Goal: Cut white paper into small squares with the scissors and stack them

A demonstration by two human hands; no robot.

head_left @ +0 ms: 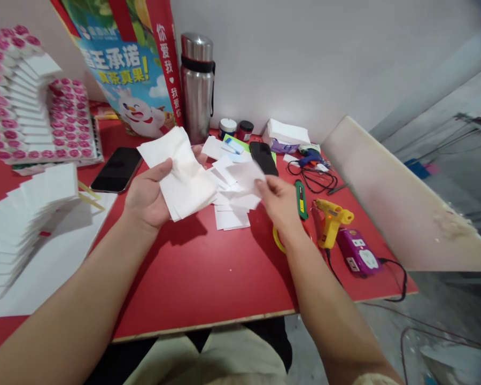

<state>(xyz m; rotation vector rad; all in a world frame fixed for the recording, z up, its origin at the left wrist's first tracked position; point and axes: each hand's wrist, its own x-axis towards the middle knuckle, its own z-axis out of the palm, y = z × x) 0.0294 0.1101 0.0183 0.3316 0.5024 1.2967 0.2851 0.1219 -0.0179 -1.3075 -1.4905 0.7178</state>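
My left hand (150, 195) grips a stack of thin white paper napkins (180, 171), thumb on top and fingers beneath. Between the thumb and fingers of my right hand (278, 200) is a small white paper piece (246, 176), pinched by its right edge. It overlaps a loose pile of white paper pieces (228, 216) lying on the red table (208, 278). A green utility knife (301, 199) lies just beyond my right hand. A yellow tape roll (278, 239) shows partly from under my right forearm.
A yellow glue gun (329, 220) and purple power strip (358, 252) with cords lie at right. Two black phones (117, 169) (263, 156), a steel thermos (197, 88), small jars (227, 127) and a tissue pack (286, 136) stand around. Fanned white paper strips (32, 214) occupy the left.
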